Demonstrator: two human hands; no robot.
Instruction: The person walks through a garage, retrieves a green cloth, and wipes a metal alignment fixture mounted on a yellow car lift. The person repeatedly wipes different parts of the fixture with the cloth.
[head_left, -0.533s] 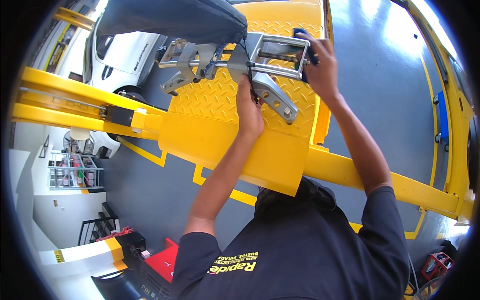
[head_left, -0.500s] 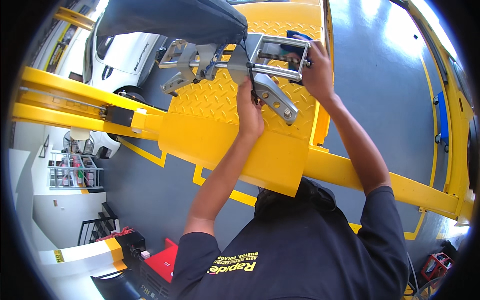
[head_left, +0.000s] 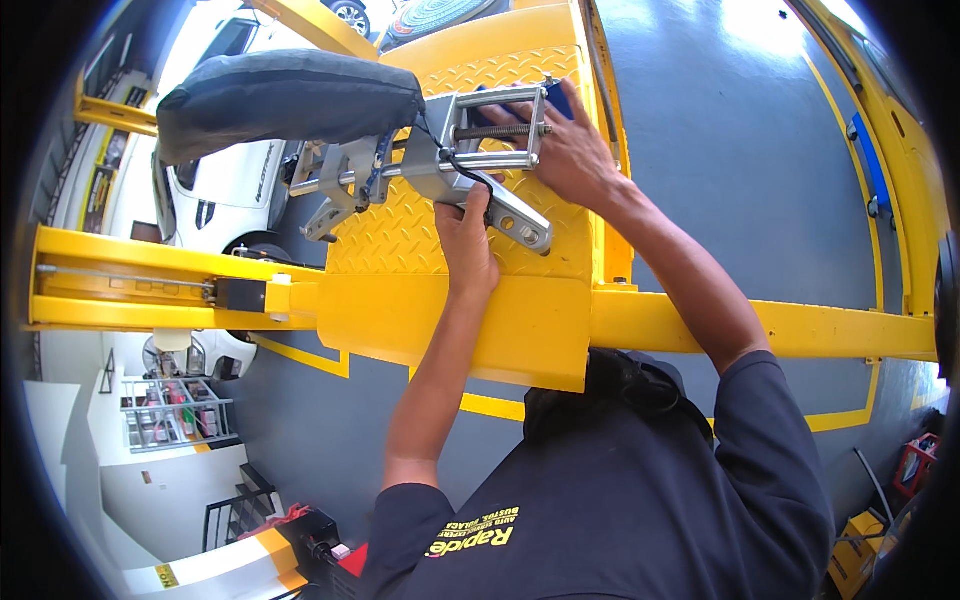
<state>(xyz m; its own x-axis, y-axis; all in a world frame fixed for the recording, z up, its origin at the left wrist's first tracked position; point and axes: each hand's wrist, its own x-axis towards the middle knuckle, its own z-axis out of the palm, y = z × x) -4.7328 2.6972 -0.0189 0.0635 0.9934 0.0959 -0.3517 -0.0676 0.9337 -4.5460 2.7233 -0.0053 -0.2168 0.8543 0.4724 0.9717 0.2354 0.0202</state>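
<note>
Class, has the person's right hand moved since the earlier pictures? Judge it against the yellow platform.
Yes: the right hand has moved left, inward from the right edge of the yellow platform.

Silver clamp (head_left: pixel 426 180), yellow tread-patterned platform (head_left: pixel 390 235)

Partly covered, partly cropped
Near the right edge of the yellow platform (head_left: pixel 450 320), the right hand (head_left: pixel 582 165) covers some blue cloth (head_left: pixel 557 99); the metal clamp (head_left: pixel 431 176) hides some left hand (head_left: pixel 466 240) fingers; the shirt (head_left: pixel 640 510) is cropped below.
</note>
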